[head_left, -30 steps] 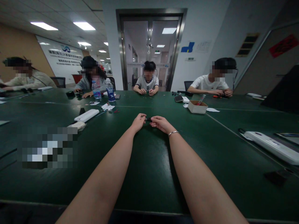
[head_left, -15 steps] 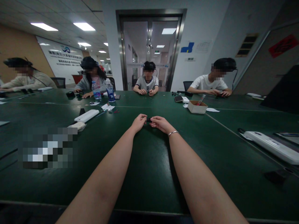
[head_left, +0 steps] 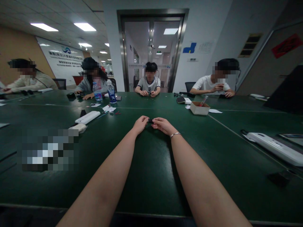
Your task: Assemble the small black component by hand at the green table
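Both grips on: L hand (head_left: 141,125) & R hand (head_left: 163,125) each pinching an end of a small blk piece (head_left: 151,120), partly hidden, over the green tabletop (head_left: 151,179). Long wht device (head_left: 88,117) off L, blue-labelled bottle (head_left: 112,92) beyond; wht open-top box (head_left: 199,111) stands btwn R hand & co-worker in wht tee (head_left: 205,83).

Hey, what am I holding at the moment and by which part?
A small dark object, held at opposite ends by your left hand and right hand. It's too small to tell what each end is.
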The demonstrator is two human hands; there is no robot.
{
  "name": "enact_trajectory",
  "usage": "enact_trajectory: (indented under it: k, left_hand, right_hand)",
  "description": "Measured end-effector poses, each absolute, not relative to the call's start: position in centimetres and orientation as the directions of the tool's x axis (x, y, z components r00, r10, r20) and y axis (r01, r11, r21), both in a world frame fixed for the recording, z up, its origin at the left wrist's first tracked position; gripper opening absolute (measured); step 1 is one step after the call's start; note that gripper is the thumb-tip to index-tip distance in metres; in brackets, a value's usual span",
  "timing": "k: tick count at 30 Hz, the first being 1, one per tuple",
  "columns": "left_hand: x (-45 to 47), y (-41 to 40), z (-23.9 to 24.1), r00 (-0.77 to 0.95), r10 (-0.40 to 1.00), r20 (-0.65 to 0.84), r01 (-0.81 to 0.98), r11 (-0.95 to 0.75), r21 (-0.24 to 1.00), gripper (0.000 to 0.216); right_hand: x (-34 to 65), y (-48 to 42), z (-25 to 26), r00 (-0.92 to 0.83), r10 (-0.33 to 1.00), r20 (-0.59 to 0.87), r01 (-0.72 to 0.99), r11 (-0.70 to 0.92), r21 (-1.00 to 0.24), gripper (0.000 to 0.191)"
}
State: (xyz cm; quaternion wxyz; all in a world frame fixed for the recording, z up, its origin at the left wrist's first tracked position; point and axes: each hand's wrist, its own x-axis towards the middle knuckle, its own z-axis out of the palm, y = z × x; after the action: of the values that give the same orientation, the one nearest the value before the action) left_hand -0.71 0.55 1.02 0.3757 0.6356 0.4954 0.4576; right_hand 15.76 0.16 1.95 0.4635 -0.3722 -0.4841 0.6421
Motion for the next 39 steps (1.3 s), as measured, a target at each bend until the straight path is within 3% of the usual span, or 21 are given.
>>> enact_trajectory:
  k: [12, 19, 27, 35, 39]
  left_hand:
    - [-1.1, 0.2, 1.3, 0.099, 0.943, 0.319, 0.242, -0.334, 0.911, 0.027]
    - [-1.2, 0.1, 1.7, 0.125, 0.913, 0.389, 0.155, -0.405, 0.901, 0.027]
    - [-1.3, 0.6, 1.4, 0.147, 0.915, 0.375, 0.107, -0.391, 0.914, 0.030]
    - [-1.3, 0.4, 1.5, 0.124, 0.963, 0.239, 0.108, -0.253, 0.961, 0.039]
    - [-1.3, 0.4, 1.4, 0.129, 0.966, 0.223, 0.107, -0.237, 0.966, 0.040]
  right_hand:
    - [15.9, 0.1, 2.0, -0.293, 0.955, -0.033, -0.246, -0.109, -0.963, 0.007]
    - [15.8, 0.1, 2.1, -0.298, 0.954, -0.035, -0.229, -0.108, -0.967, 0.016]
    - [15.9, 0.1, 2.2, -0.302, 0.952, -0.043, -0.212, -0.111, -0.971, 0.015]
    - [16.2, 0.1, 1.9, -0.304, 0.952, -0.012, -0.263, -0.097, -0.960, 0.009]
    - [16.5, 0.0, 1.8, -0.340, 0.940, 0.029, -0.285, -0.073, -0.956, 0.028]
